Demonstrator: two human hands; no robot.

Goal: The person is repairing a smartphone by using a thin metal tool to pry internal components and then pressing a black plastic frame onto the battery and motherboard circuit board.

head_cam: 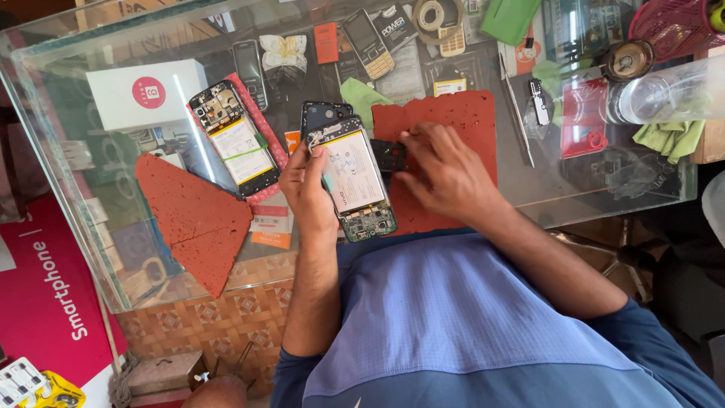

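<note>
The left hand (pixel 308 185) grips an opened smartphone w/ its back cover off (pixel 353 181), white battery and green circuit board showing, fingers wrapped round its left edge so it tilts just above the front of the glass counter (pixel 91 151). The right hand (pixel 445 172) is curled, fingertips pinching a small black rectangular part (pixel 390 155) right beside the phone's upper right edge, over a rust-red rubber mat (pixel 453 113). Left of the hands, well apart, lies a second opened phone on a pink case (pixel 234 140), next to a white box w/ a red round sticker (pixel 147 92) and a torn red mat piece (pixel 196 219).
</note>
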